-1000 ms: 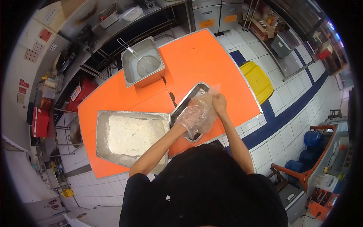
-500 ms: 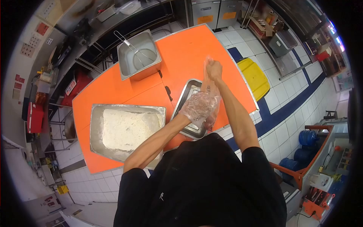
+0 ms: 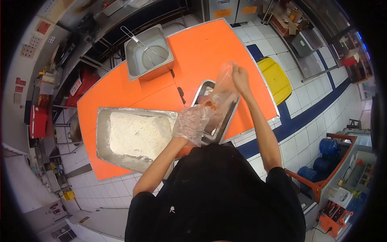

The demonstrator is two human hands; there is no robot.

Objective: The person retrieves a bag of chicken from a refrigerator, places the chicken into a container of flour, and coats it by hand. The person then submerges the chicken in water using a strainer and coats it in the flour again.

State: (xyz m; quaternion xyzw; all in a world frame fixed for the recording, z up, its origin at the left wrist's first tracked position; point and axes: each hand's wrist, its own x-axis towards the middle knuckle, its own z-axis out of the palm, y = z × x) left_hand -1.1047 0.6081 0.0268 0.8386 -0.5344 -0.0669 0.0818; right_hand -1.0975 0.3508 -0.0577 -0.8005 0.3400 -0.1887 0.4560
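Note:
My right hand (image 3: 241, 80), bare, is closed on the upper end of a clear plastic bag (image 3: 226, 82). The bag hangs down over a narrow metal tray (image 3: 228, 123), with reddish contents and an orange smear showing through it. My left hand (image 3: 190, 123) wears a clear plastic glove and sits at the tray's left side. Its fingers appear closed on the bag's near left edge, partly blurred by the crinkled plastic. Left of that hand, a large metal pan (image 3: 103, 139) holds white flour (image 3: 137, 133).
On the orange table (image 3: 201, 44) stands a deep metal container (image 3: 130, 60) of cloudy liquid, with a wire-handled strainer (image 3: 141, 44) in it. A yellow lid (image 3: 275, 82) is beyond the right edge. Blue water jugs (image 3: 328, 147) are farther right.
My left hand has moved left and toward me, off the middle of the tray. My right hand has shifted slightly right, and the bag is now spread wider between them.

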